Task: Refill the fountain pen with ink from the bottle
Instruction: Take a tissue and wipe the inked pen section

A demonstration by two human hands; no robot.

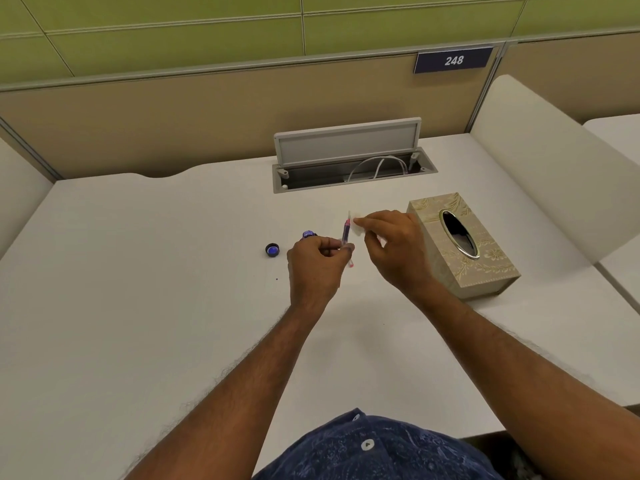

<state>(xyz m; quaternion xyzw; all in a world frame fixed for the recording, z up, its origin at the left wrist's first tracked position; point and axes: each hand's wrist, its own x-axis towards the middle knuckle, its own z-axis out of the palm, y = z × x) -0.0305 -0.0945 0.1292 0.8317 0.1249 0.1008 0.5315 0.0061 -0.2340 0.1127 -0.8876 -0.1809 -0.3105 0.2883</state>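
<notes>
**Ink Refill: Wipe-Down Stage, Bottle Still Uncapped**

Work surface: a white desk (138, 306) with an open cable hatch (353, 168) at its far edge and a patterned tissue box (460, 244) to the right, just beside the right hand.

Right hand (391, 244): closed in a pinch on a small piece of white tissue (358, 225), held against the upper end of the pen part.

Left hand (313, 263): closed in a fingertip grip on the pink, translucent pen part (346, 233), held roughly upright above the desk, between the two hands. Dark ink shows inside its barrel. Whether this is the whole pen or only its ink-holding section cannot be told at this size.

Ink bottle (309, 234): stands on the desk just behind the left hand, mostly hidden by it; only its blue top shows.

Bottle cap (272, 250): lies apart from the bottle, to its left, inner side up.

Task status (judgement): ink has apparently been drawn, and the tissue contact suggests excess ink is being wiped off. Remaining steps likely include reassembling the pen, if other parts exist out of view, and screwing the cap back onto the bottle.
</notes>
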